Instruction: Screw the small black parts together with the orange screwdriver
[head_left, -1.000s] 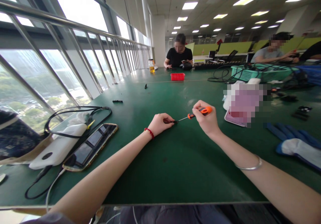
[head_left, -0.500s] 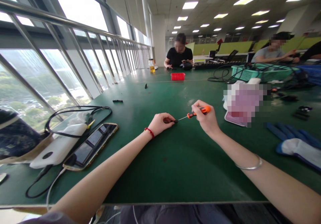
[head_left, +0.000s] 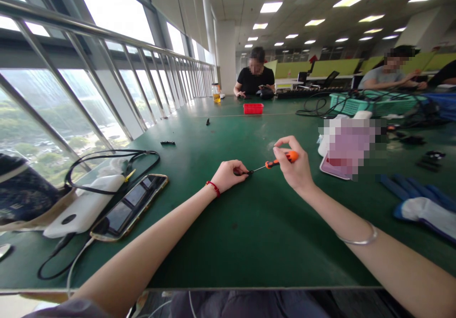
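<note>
Just above the middle of the green table (head_left: 228,223), my left hand (head_left: 231,173) pinches a small black part (head_left: 250,172); most of it is hidden by the fingers. My right hand (head_left: 295,166) holds a screwdriver (head_left: 292,156) with an orange and black handle, tilted low over the table. Its thin metal shaft points left, and the tip meets the black part. The right thumb rests along the handle while the index finger is raised off it. The butt of the handle lies against the palm side of that hand.
Left lie a phone (head_left: 131,209), a white power bank (head_left: 85,206) and looped black cables (head_left: 107,154). Right are a pink pixelated item (head_left: 351,147) and a blue-white glove (head_left: 423,209). Farther back stand a red tray (head_left: 253,109) and a green basket (head_left: 342,103). A co-worker (head_left: 255,76) sits opposite.
My right index finger and thumb have opened away from the screwdriver handle. The left hand, the black part and the screwdriver tip stay in place.
</note>
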The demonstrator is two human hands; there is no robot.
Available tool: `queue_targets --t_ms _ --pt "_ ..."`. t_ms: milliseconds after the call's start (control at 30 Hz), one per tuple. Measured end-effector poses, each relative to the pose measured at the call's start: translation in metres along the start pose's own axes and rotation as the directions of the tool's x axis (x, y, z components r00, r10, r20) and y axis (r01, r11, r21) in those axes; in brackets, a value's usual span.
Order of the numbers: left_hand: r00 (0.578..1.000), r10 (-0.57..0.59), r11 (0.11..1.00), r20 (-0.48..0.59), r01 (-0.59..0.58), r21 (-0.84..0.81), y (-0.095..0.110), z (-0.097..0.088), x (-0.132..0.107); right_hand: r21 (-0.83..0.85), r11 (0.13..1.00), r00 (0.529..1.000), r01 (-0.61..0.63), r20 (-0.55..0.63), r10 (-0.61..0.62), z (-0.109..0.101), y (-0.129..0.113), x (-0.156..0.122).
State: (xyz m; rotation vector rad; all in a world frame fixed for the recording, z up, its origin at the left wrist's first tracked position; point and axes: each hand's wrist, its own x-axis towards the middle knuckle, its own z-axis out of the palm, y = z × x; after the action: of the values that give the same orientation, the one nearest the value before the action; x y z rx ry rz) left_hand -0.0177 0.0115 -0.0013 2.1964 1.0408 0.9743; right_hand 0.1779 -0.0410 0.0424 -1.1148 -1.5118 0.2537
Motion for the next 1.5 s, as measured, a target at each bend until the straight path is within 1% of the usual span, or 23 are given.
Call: queue_targets --t_ms 67,167,267,333,400,467,533,667,767,833,900,1000,1067,1133,1233,1333,1433,1500 --pt "1.000 -0.001 1.000 -0.003 0.001 -0.007 -0.0013 0.0004 0.0001 0.003 1.000 1.000 0.014 0.017 -0.014 0.0000 -0.0011 -0.0003" --pt "1.000 -0.011 1.000 -0.009 0.011 -0.019 -0.0027 0.0007 0.0002 0.035 0.997 0.997 0.068 0.024 -0.069 -0.0009 0.0009 -0.0009" --pt "1.000 -0.023 0.999 -0.011 0.023 -0.038 -0.0029 0.0003 0.0002 0.007 0.995 0.995 0.096 0.003 -0.096 -0.0015 0.0045 -0.0011" --pt "1.000 -0.030 0.999 -0.009 0.029 -0.040 -0.0026 0.0000 0.0002 -0.013 0.997 0.997 0.076 -0.020 -0.076 -0.0012 0.0048 -0.0006" --pt "0.999 -0.033 0.999 -0.007 0.033 -0.027 -0.0023 -0.0003 0.0001 0.005 0.999 0.999 0.045 -0.017 -0.045 -0.0005 0.0031 0.0001" --pt "1.000 -0.030 1.000 -0.008 0.030 -0.007 -0.0021 -0.0004 0.0002 0.051 0.998 0.999 0.034 0.023 -0.036 -0.0002 0.0008 0.0006" --pt "1.000 -0.024 1.000 -0.014 0.024 0.003 -0.0020 -0.0004 0.0004 0.080 0.996 0.997 0.048 0.050 -0.052 -0.0005 -0.0005 0.0006" --pt "1.000 -0.028 1.000 -0.012 0.028 -0.010 -0.0026 -0.0008 0.0015 0.041 0.996 0.997 0.081 0.008 -0.081 -0.0019 0.0019 -0.0001" --pt "0.998 -0.056 0.998 0.008 0.056 -0.008 -0.0029 -0.0018 0.0023 -0.004 0.998 0.998 0.068 -0.011 -0.068 -0.0018 0.0029 -0.0001" --pt "0.997 -0.076 0.997 0.022 0.076 -0.003 -0.0026 -0.0028 0.0024 -0.008 0.999 0.999 0.036 0.003 -0.036 -0.0012 0.0013 0.0002" --pt "0.996 -0.089 0.996 0.033 0.089 -0.003 -0.0022 -0.0035 0.0023 0.024 0.999 0.999 0.026 0.043 -0.027 -0.0008 -0.0009 0.0002" --pt "0.994 -0.099 0.995 0.034 0.100 -0.011 -0.0022 -0.0037 0.0021 0.065 0.996 0.994 0.064 0.084 -0.069 -0.0012 -0.0013 -0.0004" --pt "0.995 -0.098 0.995 0.029 0.099 -0.013 -0.0028 -0.0033 0.0021 0.059 0.993 0.992 0.100 0.070 -0.104 -0.0018 0.0008 -0.0008" --pt "0.995 -0.093 0.996 0.025 0.093 -0.014 -0.0037 -0.0026 0.0023 0.046 0.993 0.993 0.112 0.037 -0.113 -0.0022 0.0029 -0.0009" --pt "0.996 -0.089 0.996 0.020 0.089 -0.020 -0.0051 -0.0017 0.0026 0.031 0.998 0.998 0.062 0.009 -0.063 -0.0016 0.0020 -0.0008" --pt "0.995 -0.094 0.995 0.023 0.095 -0.024 -0.0059 -0.0013 0.0030 0.036 0.999 0.999 0.038 0.038 -0.039 -0.0010 -0.0019 -0.0008" --pt "0.996 -0.090 0.996 0.025 0.090 -0.009 -0.0059 -0.0013 0.0031 0.049 0.994 0.993 0.100 0.051 -0.102 -0.0012 -0.0022 -0.0014" --pt "0.997 -0.081 0.997 0.021 0.081 0.010 -0.0053 -0.0015 0.0030 0.044 0.989 0.989 0.144 0.033 -0.146 -0.0013 -0.0001 -0.0018"
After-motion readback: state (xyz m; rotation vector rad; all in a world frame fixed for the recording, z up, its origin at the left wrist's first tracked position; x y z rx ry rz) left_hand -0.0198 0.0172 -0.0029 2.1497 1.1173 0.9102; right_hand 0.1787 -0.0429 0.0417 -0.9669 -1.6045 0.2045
